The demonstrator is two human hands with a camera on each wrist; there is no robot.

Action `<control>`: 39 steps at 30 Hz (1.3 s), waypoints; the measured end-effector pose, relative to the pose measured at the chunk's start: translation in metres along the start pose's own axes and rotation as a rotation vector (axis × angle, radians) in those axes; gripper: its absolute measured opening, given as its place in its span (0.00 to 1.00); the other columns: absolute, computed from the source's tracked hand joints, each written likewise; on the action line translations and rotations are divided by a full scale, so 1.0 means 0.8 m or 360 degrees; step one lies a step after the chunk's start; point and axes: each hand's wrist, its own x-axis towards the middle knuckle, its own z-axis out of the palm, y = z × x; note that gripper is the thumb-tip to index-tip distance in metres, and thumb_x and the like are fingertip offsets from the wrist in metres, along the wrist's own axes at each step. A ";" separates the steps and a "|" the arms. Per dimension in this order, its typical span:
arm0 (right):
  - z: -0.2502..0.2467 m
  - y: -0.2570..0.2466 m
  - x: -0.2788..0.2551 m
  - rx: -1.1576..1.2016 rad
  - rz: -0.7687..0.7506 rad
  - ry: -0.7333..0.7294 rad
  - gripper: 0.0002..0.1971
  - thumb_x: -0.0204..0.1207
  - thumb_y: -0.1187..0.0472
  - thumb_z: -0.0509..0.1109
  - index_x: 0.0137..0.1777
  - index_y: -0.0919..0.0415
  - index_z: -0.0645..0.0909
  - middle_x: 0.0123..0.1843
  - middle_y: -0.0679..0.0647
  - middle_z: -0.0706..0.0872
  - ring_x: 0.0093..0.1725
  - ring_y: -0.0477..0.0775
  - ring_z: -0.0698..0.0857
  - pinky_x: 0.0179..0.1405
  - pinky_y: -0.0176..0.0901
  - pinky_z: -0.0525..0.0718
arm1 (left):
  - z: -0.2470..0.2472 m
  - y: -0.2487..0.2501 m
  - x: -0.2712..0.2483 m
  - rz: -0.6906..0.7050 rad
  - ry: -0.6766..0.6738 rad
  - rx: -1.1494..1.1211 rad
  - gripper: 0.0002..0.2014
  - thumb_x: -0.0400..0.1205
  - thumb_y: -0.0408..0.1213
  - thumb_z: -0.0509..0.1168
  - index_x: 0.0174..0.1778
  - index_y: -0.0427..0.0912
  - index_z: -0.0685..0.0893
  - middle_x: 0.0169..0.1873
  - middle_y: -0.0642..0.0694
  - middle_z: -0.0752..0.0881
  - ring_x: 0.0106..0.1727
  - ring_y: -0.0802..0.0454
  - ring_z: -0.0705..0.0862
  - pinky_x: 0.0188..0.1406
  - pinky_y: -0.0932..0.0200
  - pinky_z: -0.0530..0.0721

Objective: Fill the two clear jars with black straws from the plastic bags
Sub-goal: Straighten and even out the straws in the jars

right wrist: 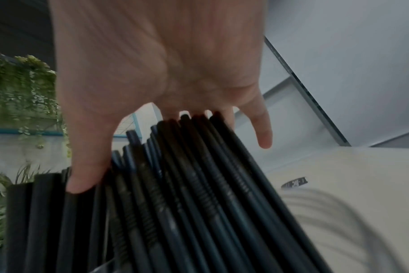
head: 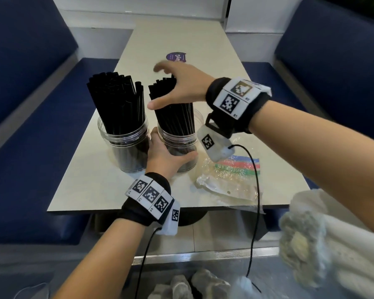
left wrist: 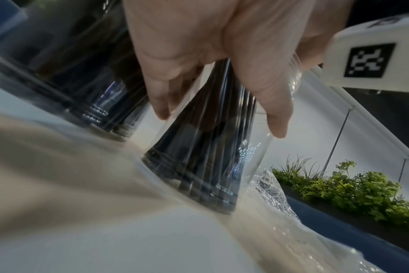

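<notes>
my left hand (head: 163,155) has its grip curled round the lower wall of the right jar (head: 177,145), steadying it on the worktop (head: 91,182); my right hand (head: 177,83) is spread over the tops of the straws in that jar (head: 173,113), fingers splayed and thumb against their near side, clamped on nothing. i judge this the settling step: both jars hold straws, the left jar (head: 125,147) standing just beside, packed with its own bundle (head: 117,98). next i'd press or gather the leaning bundle upright, gently, while the left keeps the jar from tipping. an emptied plastic bag (head: 231,178) lies toward the near right corner. the left wrist view shows thumb and finger (left wrist: 160,103) wrapped on the clear wall, the base flat down; the right wrist view shows the thumb tip (right wrist: 82,182) touching straw ends, which the head view blurs.
</notes>
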 end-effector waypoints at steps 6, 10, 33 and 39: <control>0.018 -0.009 0.010 0.0014 0.0039 0.0120 0.21 0.66 0.50 0.76 0.59 0.54 0.82 0.56 0.54 0.73 0.55 0.54 0.76 0.57 0.44 0.78 | 0.001 0.001 -0.001 -0.0026 -0.0023 -0.0018 0.55 0.54 0.45 0.83 0.75 0.47 0.59 0.71 0.46 0.74 0.73 0.48 0.73 0.74 0.45 0.72; 0.026 -0.018 0.006 0.0214 0.0073 0.0222 0.12 0.66 0.59 0.75 0.50 0.59 0.85 0.51 0.52 0.72 0.51 0.53 0.75 0.50 0.41 0.78 | 0.002 0.002 -0.003 -0.0067 -0.0082 -0.0108 0.56 0.46 0.49 0.77 0.73 0.52 0.61 0.67 0.44 0.77 0.70 0.46 0.77 0.71 0.42 0.76; 0.023 0.013 -0.045 -0.0515 -0.0072 0.0482 0.17 0.81 0.51 0.55 0.61 0.50 0.82 0.70 0.47 0.78 0.72 0.56 0.70 0.71 0.53 0.65 | 0.000 -0.009 0.003 0.0094 -0.0052 0.0104 0.56 0.60 0.43 0.83 0.78 0.39 0.54 0.76 0.40 0.67 0.77 0.45 0.67 0.77 0.51 0.68; 0.030 0.015 -0.040 -0.0686 0.0036 0.0638 0.19 0.83 0.56 0.50 0.58 0.63 0.80 0.61 0.56 0.80 0.64 0.60 0.73 0.51 0.48 0.72 | -0.001 -0.008 0.001 0.0108 -0.0049 0.0117 0.57 0.61 0.44 0.83 0.79 0.38 0.54 0.77 0.41 0.65 0.78 0.46 0.66 0.76 0.55 0.66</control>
